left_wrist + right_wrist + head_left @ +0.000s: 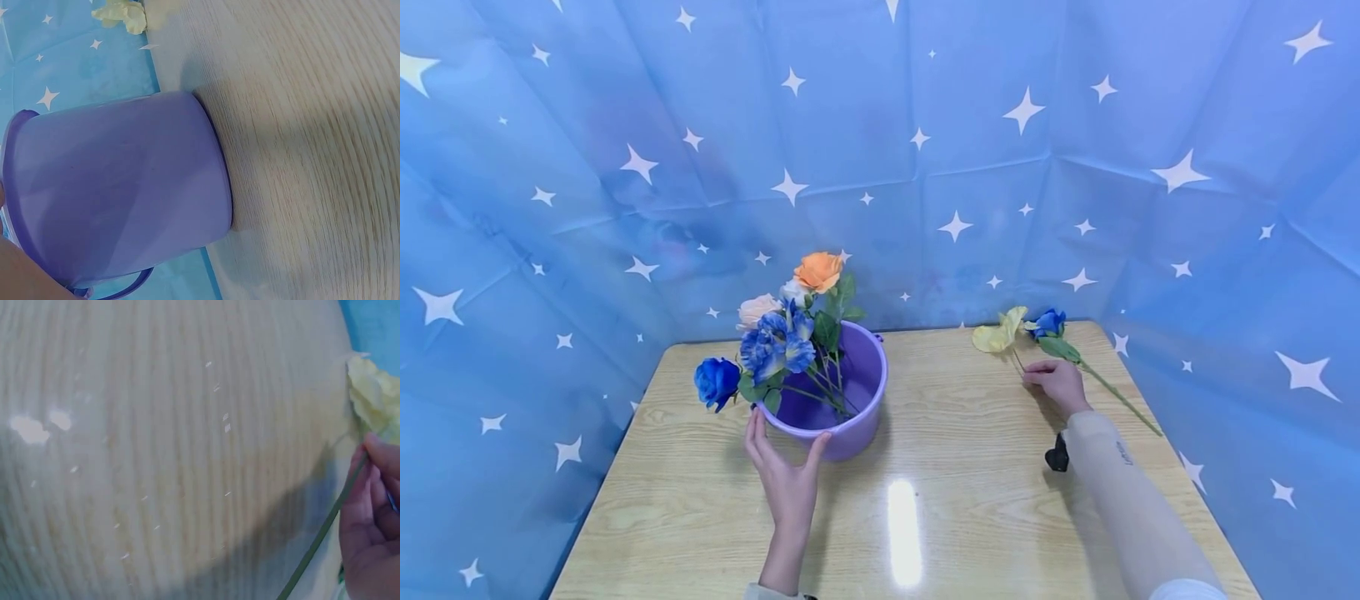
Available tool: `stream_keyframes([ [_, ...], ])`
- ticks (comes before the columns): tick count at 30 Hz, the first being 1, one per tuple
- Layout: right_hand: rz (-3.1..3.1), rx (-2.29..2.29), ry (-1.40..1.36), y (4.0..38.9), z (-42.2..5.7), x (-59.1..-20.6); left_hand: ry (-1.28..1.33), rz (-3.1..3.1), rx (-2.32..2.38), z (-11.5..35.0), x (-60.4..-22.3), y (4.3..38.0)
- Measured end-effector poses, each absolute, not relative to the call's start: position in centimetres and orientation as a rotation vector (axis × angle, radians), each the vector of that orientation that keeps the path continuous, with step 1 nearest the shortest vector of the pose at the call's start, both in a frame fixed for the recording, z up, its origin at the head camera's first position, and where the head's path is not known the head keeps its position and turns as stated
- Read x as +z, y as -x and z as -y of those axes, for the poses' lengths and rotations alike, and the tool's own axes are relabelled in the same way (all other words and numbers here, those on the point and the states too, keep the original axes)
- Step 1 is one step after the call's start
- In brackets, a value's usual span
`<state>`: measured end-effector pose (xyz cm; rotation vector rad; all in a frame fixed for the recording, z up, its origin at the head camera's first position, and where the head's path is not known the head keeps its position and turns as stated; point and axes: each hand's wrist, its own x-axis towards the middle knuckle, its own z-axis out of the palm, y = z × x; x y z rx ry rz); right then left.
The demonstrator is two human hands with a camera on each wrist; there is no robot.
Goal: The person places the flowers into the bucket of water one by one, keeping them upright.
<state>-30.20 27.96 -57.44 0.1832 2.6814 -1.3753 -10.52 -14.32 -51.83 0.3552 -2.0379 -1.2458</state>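
My left hand [786,475] rests against the near rim of a purple bucket [857,433], thumb and fingers spread wide along it. Several artificial flowers lean in the bucket: an orange rose [818,272], a pale pink rose [758,310], a white bloom, a ruffled blue flower [775,342] and a blue rose [717,383] hanging over the left side. On the right, my right hand [1060,385] pinches the green stem [322,531] of a yellow flower [1000,332] just below its bloom. Close beyond that hand, another blue rose [1048,323] lies on the table.
The wooden table [955,433] reaches back to a blue curtain [880,125] with white stars, which also hangs along both sides. The loose rose's stem [1123,398] points toward the table's right edge. A small black object [1057,454] sits at my right wrist.
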Motion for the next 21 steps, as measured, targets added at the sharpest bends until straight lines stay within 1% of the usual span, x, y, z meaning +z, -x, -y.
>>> stream_keyframes([
  [6, -2.656, -1.412, -0.172, 30.6, -27.5, -56.7, -0.35, 2.036, -1.251, 14.3, -51.8, 10.5],
  [21, -2.654, -1.44, -0.076, 31.2, -24.7, -52.5, -0.362, 2.031, -1.268, 14.3, -51.8, 10.5],
])
